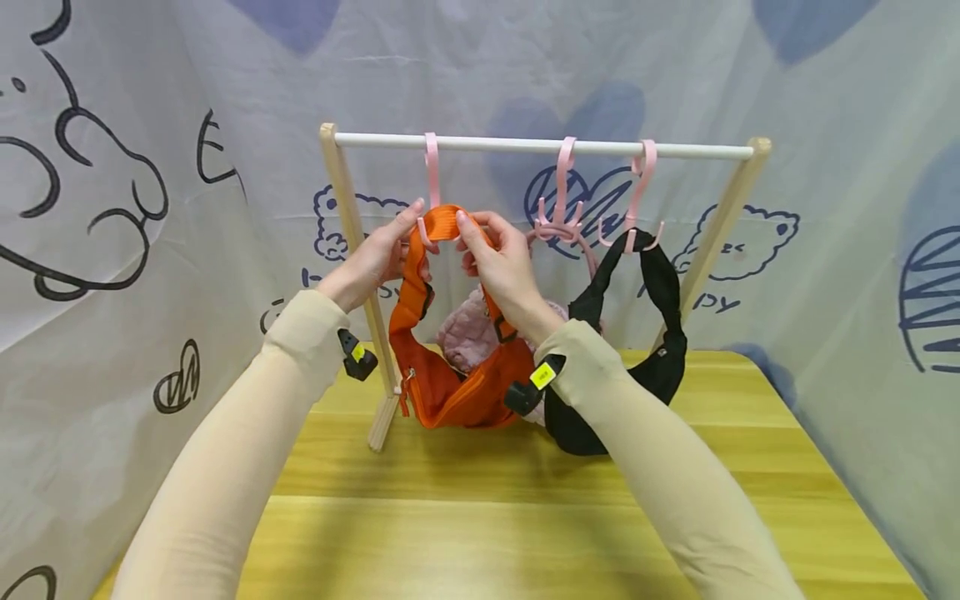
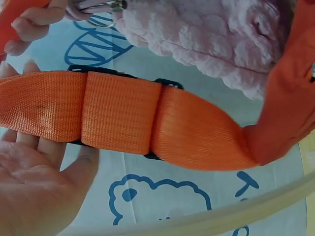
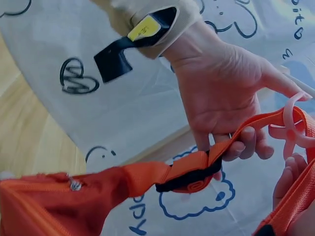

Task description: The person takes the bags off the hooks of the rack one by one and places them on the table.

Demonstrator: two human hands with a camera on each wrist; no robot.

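Note:
An orange waist bag [image 1: 468, 400] hangs by its strap [image 1: 446, 218] at the left pink hook [image 1: 432, 171]. The strap bends across the hook's prongs, one prong showing in front of it. My right hand [image 1: 504, 260] pinches the strap just right of the hook, thumb on its near face. To the left, my left hand [image 1: 381, 254] has its palm towards the strap, and the webbing crosses in front of its fingers [image 2: 44, 147]. Its thumb reaches up to the hook in the right wrist view. A black buckle [image 3: 189, 181] sits on the strap beside that hand.
A white rail [image 1: 495, 145] on a wooden stand carries more pink hooks. Behind the orange bag hangs a fluffy pink bag [image 1: 465, 333] from the middle hook. On the right hook hangs a black bag [image 1: 663, 367]. The stand is on a wooden table [image 1: 480, 533] with cloth walls round it.

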